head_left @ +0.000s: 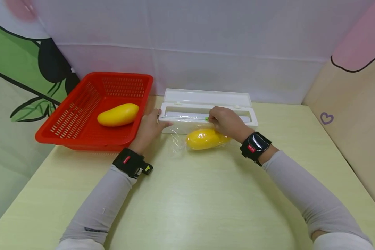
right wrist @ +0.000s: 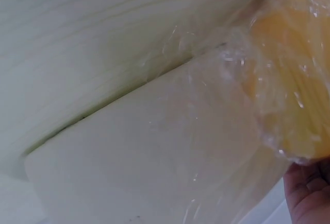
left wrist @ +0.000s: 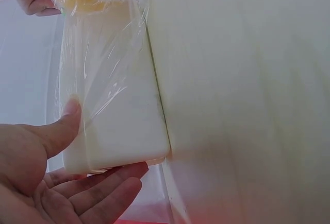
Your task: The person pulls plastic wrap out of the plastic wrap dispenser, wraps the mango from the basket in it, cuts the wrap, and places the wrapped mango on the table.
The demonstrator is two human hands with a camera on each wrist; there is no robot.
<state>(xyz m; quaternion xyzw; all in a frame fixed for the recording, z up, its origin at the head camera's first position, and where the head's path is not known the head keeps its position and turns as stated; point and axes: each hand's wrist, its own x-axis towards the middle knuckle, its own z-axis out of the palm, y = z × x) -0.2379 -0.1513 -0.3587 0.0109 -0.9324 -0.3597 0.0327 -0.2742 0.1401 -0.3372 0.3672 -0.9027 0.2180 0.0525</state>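
Observation:
A white cling film dispenser point(head_left: 182, 128) with its lid raised stands at the back of the table. My left hand point(head_left: 148, 127) grips its left end, thumb on the front face and fingers around the end, as the left wrist view shows. Over the dispenser's top edge, my right hand point(head_left: 227, 121) pinches a small green slide cutter point(head_left: 207, 119), mostly hidden by the fingertips. Just below that hand, against the dispenser's front, lies a yellow mango point(head_left: 204, 139) wrapped in clear cling film point(left wrist: 105, 80). Film trails leftward from the mango across the front face.
At the left stands a red plastic basket point(head_left: 92, 141) with one unwrapped mango point(head_left: 118, 115) inside. A fabric-covered wall point(head_left: 206, 74) rises directly behind the dispenser. Pale wooden table point(head_left: 190, 198) extends in front of both arms.

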